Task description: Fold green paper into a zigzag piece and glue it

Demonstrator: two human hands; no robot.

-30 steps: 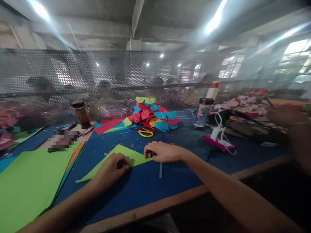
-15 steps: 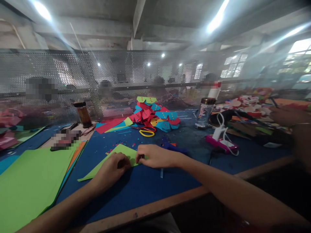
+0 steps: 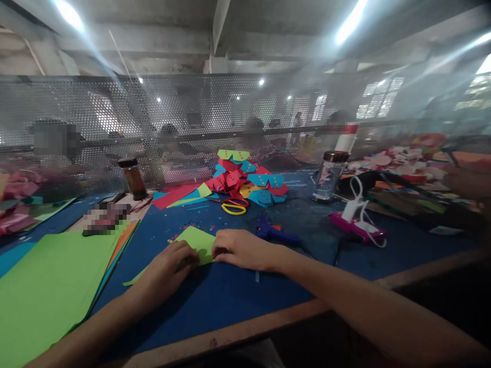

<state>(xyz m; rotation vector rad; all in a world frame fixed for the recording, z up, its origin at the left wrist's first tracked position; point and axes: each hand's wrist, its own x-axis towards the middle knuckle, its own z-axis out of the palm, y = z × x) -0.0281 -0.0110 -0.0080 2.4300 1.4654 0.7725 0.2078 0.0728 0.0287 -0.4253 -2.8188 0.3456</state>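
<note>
A light green sheet of paper (image 3: 203, 243), which looks folded, lies on the blue tabletop in front of me. My left hand (image 3: 174, 263) rests on its lower left part with fingers curled and pressed against it. At the right end of the paper, my right hand (image 3: 240, 249) pinches the edge between thumb and fingers; the fingertips are partly hidden. Small coloured paper dots are scattered just beyond the sheet. A blue glue gun (image 3: 278, 232) lies behind my right wrist. Scissors with yellow handles (image 3: 235, 208) lie farther back.
A green paper stack (image 3: 49, 286) fills the left side. Dotted, folded paper pieces (image 3: 249, 179) are heaped at the back. A dark jar (image 3: 134, 179), a clear bottle (image 3: 330, 176) and a magenta power strip (image 3: 355, 227) stand around. Another person's blurred hand (image 3: 466, 179) is far right.
My left hand has slid a little left and toward me on the paper, widening the gap between the hands slightly. My right hand has barely moved. The view has shifted a little.
</note>
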